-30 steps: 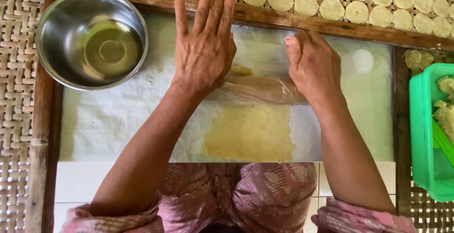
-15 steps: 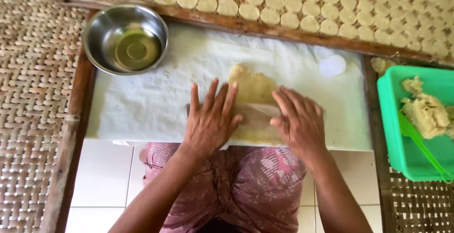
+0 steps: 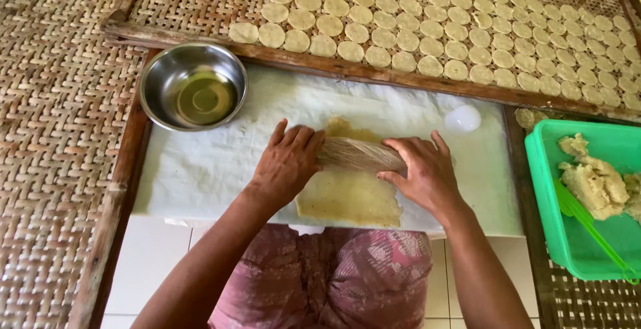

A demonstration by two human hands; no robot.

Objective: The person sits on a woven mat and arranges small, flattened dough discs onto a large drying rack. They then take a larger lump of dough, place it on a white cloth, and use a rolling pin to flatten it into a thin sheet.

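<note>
- pressing flat on a plastic-wrapped cylindrical roller [image 3: 359, 155], left hand [image 3: 286, 166] and right hand [image 3: 423, 173] keep fingers spread, gripping nothing.
- roller lies across thin yellowish dough sheet [image 3: 350, 195] (on white cloth [image 3: 200, 165]), near round steel bowl [image 3: 193, 86].

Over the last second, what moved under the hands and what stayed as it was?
Both hands, left hand and right hand, stay pressed on the plastic-wrapped roller, which rolled toward the person half a second ago and now sits mid-sheet; the dough sheet looks spread wider. Nothing was let go. The steel bowl, green tub and rows of dough rounds keep their places; only the camera shifted.
</note>
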